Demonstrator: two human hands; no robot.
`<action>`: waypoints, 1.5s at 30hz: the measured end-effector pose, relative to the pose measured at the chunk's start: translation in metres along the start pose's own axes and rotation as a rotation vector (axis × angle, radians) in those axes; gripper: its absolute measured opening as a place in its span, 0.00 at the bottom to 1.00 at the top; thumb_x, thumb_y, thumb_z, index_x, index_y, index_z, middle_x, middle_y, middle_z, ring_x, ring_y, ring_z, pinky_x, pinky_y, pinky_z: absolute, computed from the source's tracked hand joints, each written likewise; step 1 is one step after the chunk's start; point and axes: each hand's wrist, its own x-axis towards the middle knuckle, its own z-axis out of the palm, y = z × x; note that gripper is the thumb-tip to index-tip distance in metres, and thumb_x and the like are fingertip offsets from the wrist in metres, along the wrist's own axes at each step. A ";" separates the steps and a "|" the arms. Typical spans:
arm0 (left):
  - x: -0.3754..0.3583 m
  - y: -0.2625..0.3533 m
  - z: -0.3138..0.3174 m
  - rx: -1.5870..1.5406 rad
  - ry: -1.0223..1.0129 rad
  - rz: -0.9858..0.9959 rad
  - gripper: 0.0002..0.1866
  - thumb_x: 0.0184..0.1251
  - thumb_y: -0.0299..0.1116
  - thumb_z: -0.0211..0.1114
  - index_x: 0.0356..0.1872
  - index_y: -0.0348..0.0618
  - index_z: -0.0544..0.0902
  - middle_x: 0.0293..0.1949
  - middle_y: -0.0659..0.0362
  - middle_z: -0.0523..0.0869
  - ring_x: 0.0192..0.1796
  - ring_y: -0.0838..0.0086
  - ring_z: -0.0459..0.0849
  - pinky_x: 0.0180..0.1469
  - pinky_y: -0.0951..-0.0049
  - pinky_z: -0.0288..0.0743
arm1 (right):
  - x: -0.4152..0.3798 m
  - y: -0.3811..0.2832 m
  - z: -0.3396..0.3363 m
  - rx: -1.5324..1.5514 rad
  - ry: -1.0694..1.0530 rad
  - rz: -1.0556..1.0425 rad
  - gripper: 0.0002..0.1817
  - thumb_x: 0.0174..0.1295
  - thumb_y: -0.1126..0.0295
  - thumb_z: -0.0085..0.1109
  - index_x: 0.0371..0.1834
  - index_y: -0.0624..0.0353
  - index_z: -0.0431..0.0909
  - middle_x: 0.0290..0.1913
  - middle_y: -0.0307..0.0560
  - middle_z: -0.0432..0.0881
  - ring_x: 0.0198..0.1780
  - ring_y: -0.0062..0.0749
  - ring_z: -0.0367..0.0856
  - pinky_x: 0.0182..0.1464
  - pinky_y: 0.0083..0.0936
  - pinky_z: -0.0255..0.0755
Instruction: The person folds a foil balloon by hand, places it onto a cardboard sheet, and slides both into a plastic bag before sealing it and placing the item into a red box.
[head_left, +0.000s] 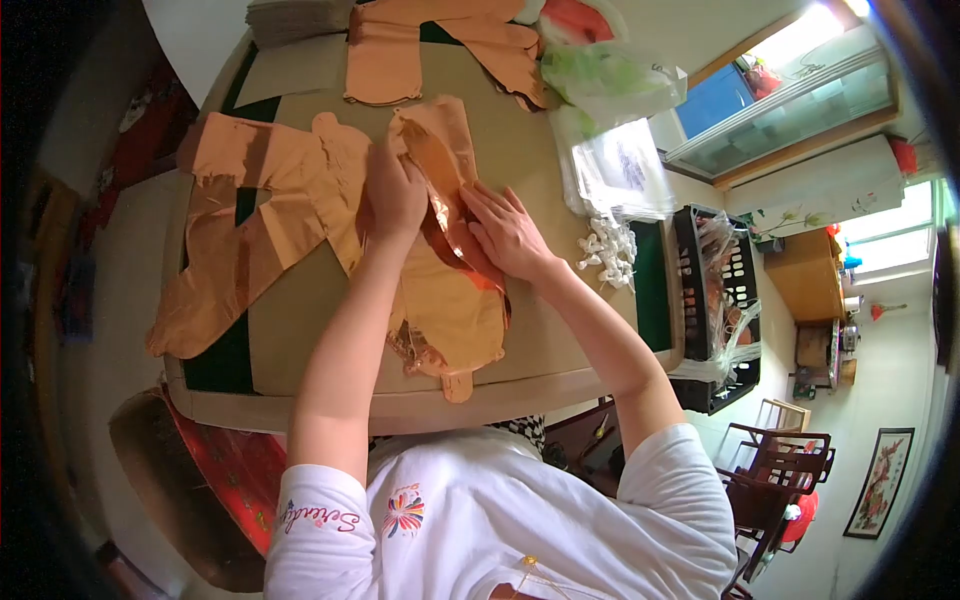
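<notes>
A rose-gold foil piece (pixel 455 310), flat and partly folded, lies on the table in front of me, with a rounded tab at its near end. My left hand (pixel 397 195) is on the upper left edge of its folded part, with its fingertips hidden from view. My right hand (pixel 503 232) lies on the right side of the fold, fingers stretched out and somewhat apart. Another large foil piece (pixel 265 215) is spread to the left, reaching close to my left hand. More foil pieces (pixel 385 65) lie at the far edge.
Grey sheets (pixel 295 22) are stacked at the far left of the table (pixel 560 385). Clear plastic bags (pixel 615 165) and small white knotted bits (pixel 607 250) lie at the right. A black crate (pixel 715 310) holding plastic-wrapped items stands beyond the right edge.
</notes>
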 end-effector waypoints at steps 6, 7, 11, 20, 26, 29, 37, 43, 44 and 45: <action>-0.044 0.011 -0.006 0.227 -0.150 0.604 0.21 0.66 0.24 0.53 0.61 0.37 0.72 0.60 0.47 0.74 0.66 0.53 0.70 0.67 0.54 0.62 | 0.001 0.001 0.002 -0.028 0.040 -0.023 0.28 0.67 0.64 0.52 0.70 0.61 0.65 0.69 0.53 0.69 0.73 0.42 0.62 0.74 0.49 0.50; -0.058 0.003 0.000 0.325 -0.191 0.613 0.22 0.67 0.25 0.54 0.62 0.37 0.71 0.61 0.48 0.73 0.67 0.54 0.69 0.70 0.54 0.60 | 0.001 0.001 0.003 -0.021 0.040 -0.015 0.28 0.67 0.64 0.52 0.70 0.61 0.64 0.70 0.53 0.68 0.73 0.42 0.61 0.74 0.49 0.50; -0.077 -0.019 0.008 0.491 -0.336 0.548 0.22 0.70 0.31 0.55 0.64 0.36 0.70 0.64 0.47 0.73 0.71 0.57 0.65 0.74 0.53 0.54 | -0.001 0.003 0.006 -0.006 0.072 0.039 0.27 0.69 0.63 0.50 0.70 0.61 0.64 0.71 0.53 0.67 0.74 0.43 0.60 0.74 0.50 0.49; -0.080 -0.019 0.007 0.487 -0.346 0.562 0.19 0.70 0.32 0.56 0.57 0.34 0.75 0.62 0.45 0.74 0.68 0.53 0.68 0.71 0.53 0.59 | 0.004 0.007 0.009 0.040 0.093 0.134 0.25 0.72 0.62 0.46 0.69 0.60 0.66 0.71 0.51 0.66 0.74 0.44 0.60 0.74 0.51 0.49; -0.079 -0.019 0.008 0.461 -0.333 0.580 0.18 0.67 0.32 0.58 0.55 0.36 0.76 0.59 0.45 0.75 0.66 0.52 0.70 0.68 0.51 0.62 | 0.002 0.007 0.012 -0.041 0.086 0.114 0.25 0.72 0.61 0.47 0.69 0.59 0.67 0.72 0.49 0.65 0.74 0.43 0.60 0.73 0.52 0.50; -0.079 -0.015 0.007 0.494 -0.339 0.580 0.19 0.66 0.33 0.59 0.56 0.38 0.76 0.60 0.45 0.75 0.66 0.53 0.70 0.67 0.51 0.62 | 0.003 0.008 0.014 -0.034 0.090 0.129 0.25 0.71 0.61 0.47 0.69 0.58 0.67 0.72 0.48 0.65 0.74 0.42 0.60 0.73 0.52 0.50; -0.080 -0.021 0.011 0.526 -0.320 0.594 0.20 0.65 0.33 0.60 0.57 0.39 0.75 0.60 0.48 0.75 0.66 0.55 0.70 0.68 0.50 0.62 | -0.035 -0.003 -0.001 0.059 0.001 0.049 0.22 0.69 0.70 0.47 0.67 0.55 0.70 0.71 0.45 0.67 0.74 0.40 0.60 0.75 0.50 0.49; -0.079 -0.020 0.012 0.537 -0.317 0.598 0.19 0.66 0.33 0.59 0.56 0.39 0.76 0.59 0.49 0.75 0.66 0.56 0.70 0.68 0.50 0.63 | -0.101 -0.028 -0.023 0.037 -0.120 -0.069 0.30 0.57 0.80 0.51 0.67 0.55 0.71 0.71 0.44 0.69 0.74 0.38 0.62 0.74 0.48 0.52; -0.079 -0.019 0.011 0.541 -0.333 0.592 0.19 0.66 0.34 0.59 0.56 0.39 0.77 0.59 0.49 0.76 0.67 0.56 0.70 0.68 0.50 0.63 | -0.109 -0.030 -0.025 0.025 -0.136 -0.081 0.31 0.55 0.79 0.51 0.66 0.55 0.72 0.71 0.43 0.69 0.74 0.37 0.62 0.74 0.47 0.52; -0.079 -0.019 0.011 0.546 -0.348 0.586 0.19 0.67 0.35 0.58 0.56 0.38 0.77 0.59 0.48 0.76 0.67 0.57 0.69 0.69 0.49 0.62 | -0.117 -0.032 -0.026 0.012 -0.150 -0.093 0.32 0.53 0.79 0.52 0.66 0.54 0.72 0.70 0.42 0.69 0.74 0.35 0.62 0.75 0.47 0.52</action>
